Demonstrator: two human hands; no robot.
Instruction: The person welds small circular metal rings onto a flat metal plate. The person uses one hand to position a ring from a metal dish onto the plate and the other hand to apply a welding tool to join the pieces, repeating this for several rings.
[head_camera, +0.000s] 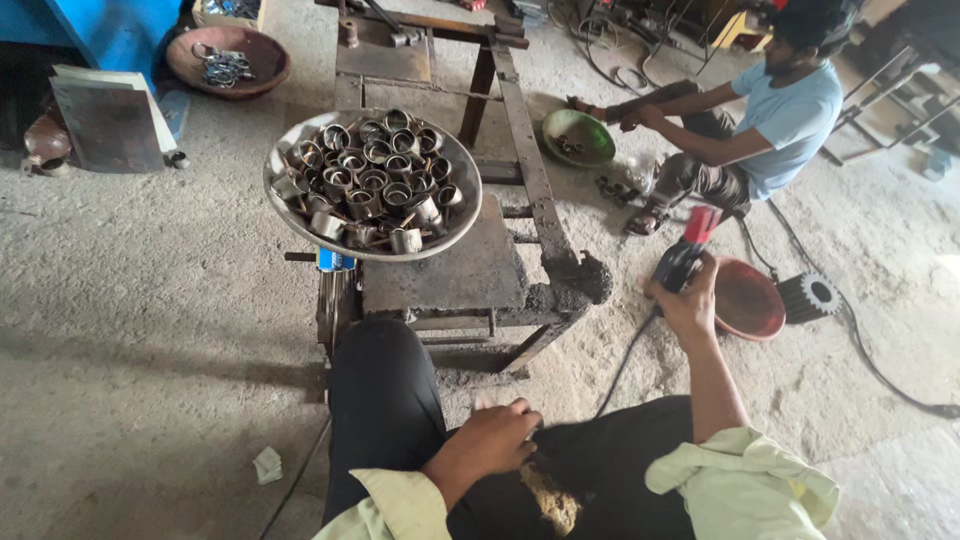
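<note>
- At the bottom centre of the frame, the person's left hand (492, 440) rests on their dark trouser leg, fingers curled loosely inward; whether they grip anything cannot be told.
- Right of centre, the right hand (690, 300) reaches out over the sandy floor (150, 330) — its fingers are wrapped around a black and red power tool (686, 250) whose cable trails back across the ground.
- Just right of that hand, a shallow reddish pan (755, 305) sits on the floor, with a dark toothed gear wheel (808, 295) beside it.
- In the centre, a rusty metal desk (450, 270) stands directly ahead of the knees, carrying a wide round tray (285, 215) heaped with short steel rings (375, 180).
- At the upper right, another person sits on the floor in a light blue shirt, both hands near a green bowl (578, 137).
- At the upper left, a brown bowl (228, 62) holds small metal parts — flat boards lean nearby.
</note>
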